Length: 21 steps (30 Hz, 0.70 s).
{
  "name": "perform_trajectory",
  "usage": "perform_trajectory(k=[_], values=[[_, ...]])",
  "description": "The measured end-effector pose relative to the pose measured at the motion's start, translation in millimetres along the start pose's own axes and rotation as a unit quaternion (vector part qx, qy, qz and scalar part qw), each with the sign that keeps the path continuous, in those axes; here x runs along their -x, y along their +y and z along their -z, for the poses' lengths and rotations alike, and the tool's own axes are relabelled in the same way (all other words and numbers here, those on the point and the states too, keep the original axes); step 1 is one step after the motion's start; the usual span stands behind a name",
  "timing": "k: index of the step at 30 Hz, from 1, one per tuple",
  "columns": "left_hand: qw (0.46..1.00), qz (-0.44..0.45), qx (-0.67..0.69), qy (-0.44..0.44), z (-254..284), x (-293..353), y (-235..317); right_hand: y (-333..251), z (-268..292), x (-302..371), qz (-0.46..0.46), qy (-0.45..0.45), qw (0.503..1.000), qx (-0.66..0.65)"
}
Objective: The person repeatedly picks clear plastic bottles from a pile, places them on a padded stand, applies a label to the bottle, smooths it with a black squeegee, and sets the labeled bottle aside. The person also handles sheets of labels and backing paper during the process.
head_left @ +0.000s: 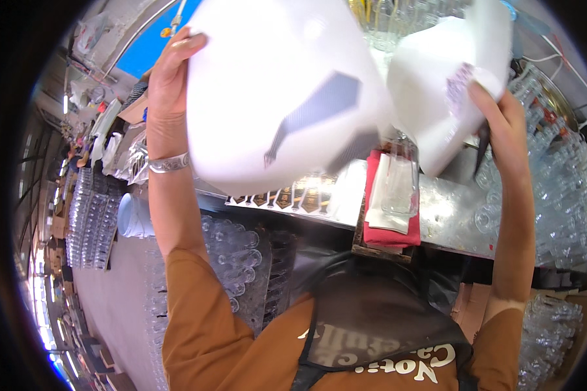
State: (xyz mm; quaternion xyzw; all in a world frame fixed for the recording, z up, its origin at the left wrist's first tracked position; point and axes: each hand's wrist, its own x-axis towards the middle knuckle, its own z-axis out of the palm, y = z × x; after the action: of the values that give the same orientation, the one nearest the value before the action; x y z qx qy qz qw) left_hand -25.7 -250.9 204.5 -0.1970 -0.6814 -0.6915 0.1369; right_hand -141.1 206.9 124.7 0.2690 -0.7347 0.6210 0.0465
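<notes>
My left hand is closed on the left edge of a large white sheet, raised over the workbench. Grey angular patches, like a necktie shape, show on its face. On the right, my right hand pinches a curled white sheet with a small purple print near the fingertips. Whether the two sheets are joined is not plain, as they overlap in the middle. A dark pointed thing shows beside my right hand; its kind is unclear. Below the sheets lies a strip of dark-and-gold printed decals.
A clear glass piece rests on white and red folded cloths at the bench's front. Many clear glass pieces crowd the right side; more glassware stands below left. A pale blue bucket is on the left.
</notes>
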Motion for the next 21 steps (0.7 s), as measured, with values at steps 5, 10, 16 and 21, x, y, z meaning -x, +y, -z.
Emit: perform_trajectory(k=[5, 10, 16, 21], values=[[0.993, 0.051, -0.11, 0.014, -46, -38, -51, -9, -12, -26, 0.002, -0.162, 0.987, -0.024], [0.986, 0.139, -0.088, -0.025, -119, -66, -47, -20, -34, 9, -0.113, 0.011, 0.988, -0.108], [0.96, 0.136, -0.157, -0.189, -146, -70, -48, 9, 5, 9, -0.106, -0.193, 0.922, -0.317], [0.953, 0.099, -0.166, -0.233, -186, -68, -49, -25, -21, 25, -0.141, -0.145, 0.974, -0.1]])
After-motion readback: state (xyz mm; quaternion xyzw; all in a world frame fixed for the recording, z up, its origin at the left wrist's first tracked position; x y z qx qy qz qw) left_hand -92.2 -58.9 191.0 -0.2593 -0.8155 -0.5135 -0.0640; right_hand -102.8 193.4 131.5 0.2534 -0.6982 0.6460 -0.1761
